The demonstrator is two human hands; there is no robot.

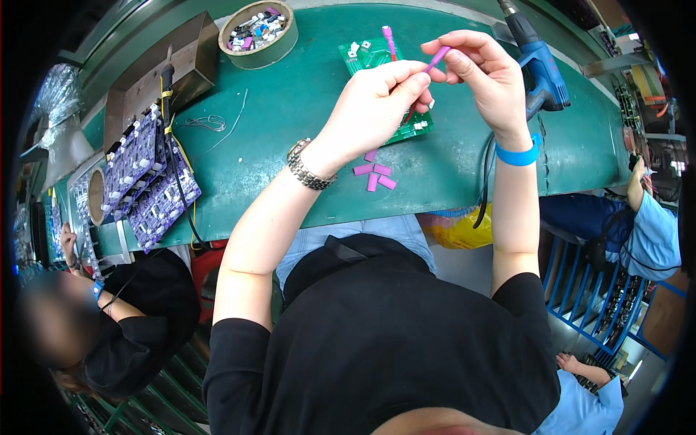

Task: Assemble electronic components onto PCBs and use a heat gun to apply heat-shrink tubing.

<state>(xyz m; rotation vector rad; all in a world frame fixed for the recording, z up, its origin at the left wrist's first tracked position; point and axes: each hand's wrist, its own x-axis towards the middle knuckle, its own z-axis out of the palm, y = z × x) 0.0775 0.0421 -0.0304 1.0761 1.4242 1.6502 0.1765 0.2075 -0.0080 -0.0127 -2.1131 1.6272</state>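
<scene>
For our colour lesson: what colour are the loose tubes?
The tubes are pinkish purple, clearest in head view.

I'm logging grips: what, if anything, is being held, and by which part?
A small purple tube: the right hand pinches its upper end; the left hand is at its lower end, its exact grip hidden.

Green-topped workbench, surface scuffed. Far side, left of centre: round tub of mixed small parts; beside it, further left, a brown open box. Loose thin wire near the box, partly coiled. Purple circuit boards overlap at left, by the near edge. Centre: green circuit board, partly covered; nearer, five short purple tubes, clustered. Right: blue heat gun.
</scene>
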